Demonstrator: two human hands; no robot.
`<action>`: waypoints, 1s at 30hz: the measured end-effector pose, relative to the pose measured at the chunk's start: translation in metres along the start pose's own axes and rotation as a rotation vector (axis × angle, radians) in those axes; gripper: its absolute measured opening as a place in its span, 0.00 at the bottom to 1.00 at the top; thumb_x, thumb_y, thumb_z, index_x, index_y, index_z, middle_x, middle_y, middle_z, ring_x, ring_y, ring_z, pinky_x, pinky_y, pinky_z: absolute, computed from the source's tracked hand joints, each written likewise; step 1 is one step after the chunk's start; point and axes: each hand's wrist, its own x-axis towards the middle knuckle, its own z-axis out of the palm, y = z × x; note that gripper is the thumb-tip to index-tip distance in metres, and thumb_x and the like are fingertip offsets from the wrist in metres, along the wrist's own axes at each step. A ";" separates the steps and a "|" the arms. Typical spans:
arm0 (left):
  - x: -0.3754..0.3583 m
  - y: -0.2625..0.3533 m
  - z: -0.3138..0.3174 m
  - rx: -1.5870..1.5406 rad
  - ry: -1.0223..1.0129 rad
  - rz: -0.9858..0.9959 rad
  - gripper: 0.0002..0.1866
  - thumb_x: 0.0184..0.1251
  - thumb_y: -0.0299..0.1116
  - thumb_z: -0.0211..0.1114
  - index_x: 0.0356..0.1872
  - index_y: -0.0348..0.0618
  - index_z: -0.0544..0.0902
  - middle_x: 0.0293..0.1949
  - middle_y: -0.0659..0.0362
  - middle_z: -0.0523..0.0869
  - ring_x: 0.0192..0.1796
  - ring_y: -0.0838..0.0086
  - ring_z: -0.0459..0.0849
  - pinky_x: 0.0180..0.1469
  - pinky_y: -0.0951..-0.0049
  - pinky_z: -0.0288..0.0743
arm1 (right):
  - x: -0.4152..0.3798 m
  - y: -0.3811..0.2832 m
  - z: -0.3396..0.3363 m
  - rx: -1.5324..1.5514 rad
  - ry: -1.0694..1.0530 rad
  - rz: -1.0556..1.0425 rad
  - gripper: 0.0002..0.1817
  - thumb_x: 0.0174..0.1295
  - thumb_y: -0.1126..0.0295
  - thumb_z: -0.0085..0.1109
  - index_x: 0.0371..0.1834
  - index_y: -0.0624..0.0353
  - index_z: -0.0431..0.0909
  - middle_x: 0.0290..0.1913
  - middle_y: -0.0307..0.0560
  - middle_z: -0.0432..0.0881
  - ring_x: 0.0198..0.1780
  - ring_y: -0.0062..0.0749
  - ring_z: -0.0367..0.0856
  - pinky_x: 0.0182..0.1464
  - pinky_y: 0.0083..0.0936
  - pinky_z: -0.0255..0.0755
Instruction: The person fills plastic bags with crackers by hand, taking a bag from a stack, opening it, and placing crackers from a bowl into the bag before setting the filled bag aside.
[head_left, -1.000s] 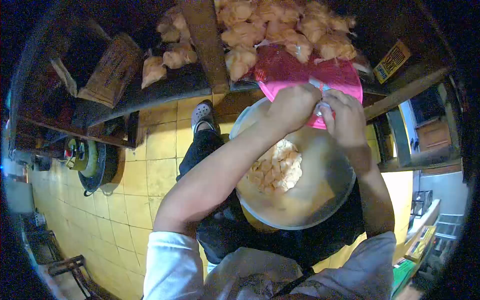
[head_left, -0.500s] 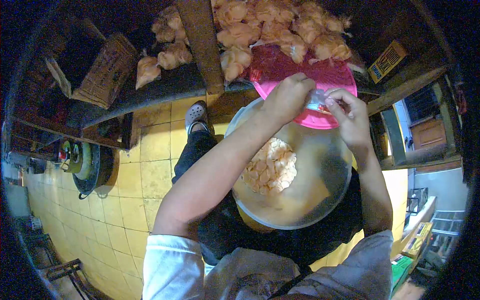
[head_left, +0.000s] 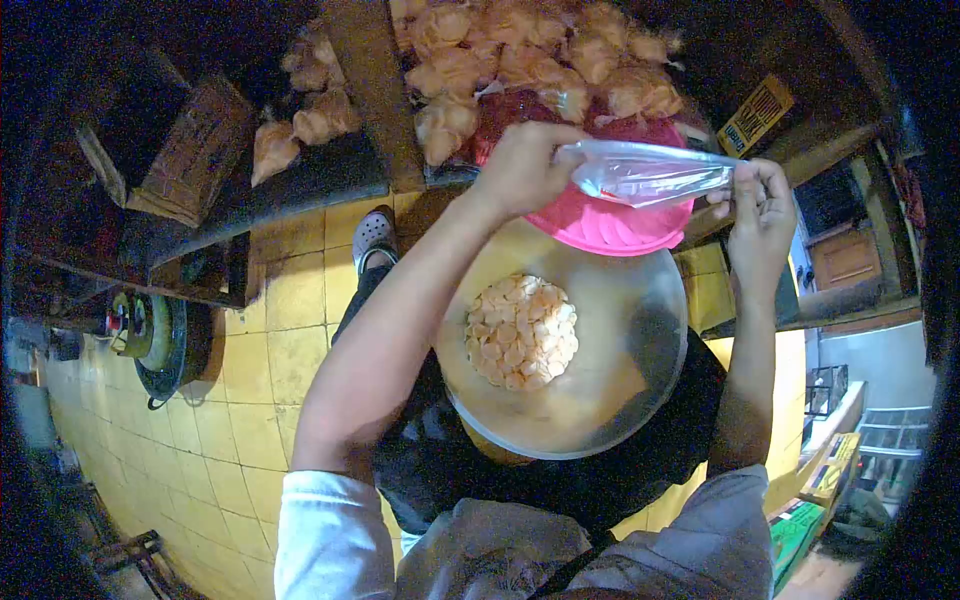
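Note:
A clear plastic bag [head_left: 655,172] is stretched between my two hands above a pink basket [head_left: 610,228]. My left hand [head_left: 530,165] is closed on the bag's left end. With thumb and fingers, my right hand [head_left: 762,200] pinches its right end. Below my hands a wide translucent basin [head_left: 630,370] rests on my lap. Inside the basin, a heap of round, pale chips [head_left: 522,332] lies towards the left.
Several filled clear bags [head_left: 500,60] sit on the dark shelf ahead, behind a wooden post [head_left: 380,90]. An open cardboard box [head_left: 195,150] stands at left, a yellow box [head_left: 757,115] at right. A dark pot [head_left: 180,345] is on the tiled floor [head_left: 230,430].
My hands have moved apart, the right one outward to the right, and the bag between them is now spread wide. The view has shifted slightly.

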 end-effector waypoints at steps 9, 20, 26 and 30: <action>-0.007 0.052 -0.034 0.697 0.893 0.091 0.15 0.60 0.40 0.70 0.33 0.35 0.83 0.30 0.51 0.86 0.37 0.63 0.85 0.42 0.63 0.77 | -0.007 -0.004 0.012 0.138 -0.107 0.289 0.10 0.63 0.72 0.66 0.42 0.62 0.75 0.33 0.44 0.83 0.31 0.23 0.83 0.34 0.18 0.77; -0.034 0.078 0.000 -0.382 -0.099 -0.111 0.10 0.66 0.34 0.68 0.29 0.38 0.83 0.24 0.56 0.84 0.28 0.79 0.83 0.31 0.72 0.76 | -0.018 -0.016 0.041 0.240 -0.364 0.282 0.12 0.67 0.65 0.63 0.39 0.65 0.83 0.30 0.38 0.83 0.26 0.14 0.75 0.29 0.14 0.70; -0.027 0.055 0.001 -0.389 0.107 -0.202 0.06 0.69 0.28 0.64 0.33 0.36 0.83 0.27 0.61 0.85 0.31 0.81 0.82 0.33 0.77 0.77 | -0.013 -0.005 0.031 0.227 -0.382 0.277 0.14 0.69 0.62 0.60 0.42 0.64 0.84 0.27 0.34 0.82 0.25 0.13 0.75 0.28 0.14 0.68; -0.024 0.052 -0.004 -0.693 0.173 -0.292 0.06 0.68 0.24 0.62 0.43 0.39 0.78 0.32 0.61 0.84 0.32 0.79 0.81 0.37 0.74 0.81 | -0.009 -0.005 0.028 0.096 -0.330 0.271 0.15 0.71 0.62 0.57 0.41 0.64 0.83 0.27 0.34 0.80 0.24 0.14 0.73 0.27 0.14 0.68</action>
